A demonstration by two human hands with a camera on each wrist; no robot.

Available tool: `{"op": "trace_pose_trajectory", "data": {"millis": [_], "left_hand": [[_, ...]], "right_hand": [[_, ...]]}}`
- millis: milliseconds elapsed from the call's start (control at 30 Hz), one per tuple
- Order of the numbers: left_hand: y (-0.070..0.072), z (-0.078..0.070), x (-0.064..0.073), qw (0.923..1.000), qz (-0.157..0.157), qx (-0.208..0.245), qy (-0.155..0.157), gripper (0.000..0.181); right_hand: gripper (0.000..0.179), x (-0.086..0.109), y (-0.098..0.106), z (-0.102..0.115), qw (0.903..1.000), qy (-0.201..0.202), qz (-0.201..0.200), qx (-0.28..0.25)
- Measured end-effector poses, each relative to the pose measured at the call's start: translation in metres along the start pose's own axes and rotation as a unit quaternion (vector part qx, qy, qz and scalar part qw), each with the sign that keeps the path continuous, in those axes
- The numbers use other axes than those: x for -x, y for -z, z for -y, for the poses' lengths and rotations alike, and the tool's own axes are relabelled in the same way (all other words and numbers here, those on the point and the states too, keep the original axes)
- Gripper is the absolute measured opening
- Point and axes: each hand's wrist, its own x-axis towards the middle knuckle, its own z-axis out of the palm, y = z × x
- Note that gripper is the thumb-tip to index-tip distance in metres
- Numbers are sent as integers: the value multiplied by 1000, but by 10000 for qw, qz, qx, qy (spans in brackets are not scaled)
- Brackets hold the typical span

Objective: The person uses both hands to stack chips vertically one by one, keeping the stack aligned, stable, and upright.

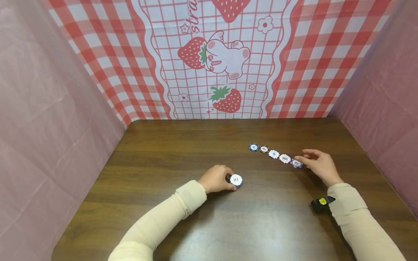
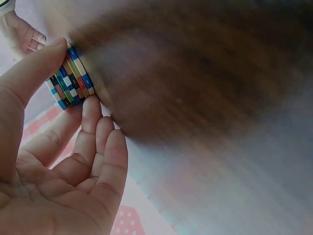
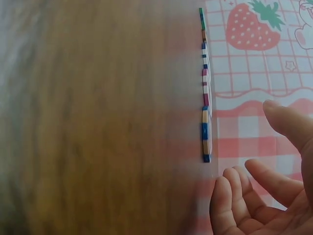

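Observation:
My left hand [image 1: 215, 180] grips a short stack of poker chips [image 1: 236, 180] near the middle of the table, thumb on one side and fingers on the other. The stack's top chip is white with a 10 on it. In the left wrist view the stacked chips [image 2: 73, 78] show striped edges in blue, white, green and orange. Farther right, several poker chips [image 1: 274, 154] lie flat in a slanting row, edge to edge. My right hand [image 1: 320, 166] hovers by the row's right end, thumb and fingers apart, close over the blue-and-white end chip [image 1: 296, 163].
The brown wooden table [image 1: 156, 152] has a patterned strawberry cloth [image 1: 225, 65] hanging behind it. Pink fabric walls [image 1: 49, 108] stand at both sides. A black strap device [image 1: 321, 203] sits at my right wrist.

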Motion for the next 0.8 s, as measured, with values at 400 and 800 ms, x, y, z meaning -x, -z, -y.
{"op": "trace_pose_trajectory", "data": {"millis": [400,800], "left_hand": [[-1,1,0,10000,5,16,9,33],[-2,1,-1,10000,-11,70,7,35]], "right_hand": [[77,-6,3,-6,9974,-277,590,316],[71,-10,1,-5,9940,-85,759,780]]}}
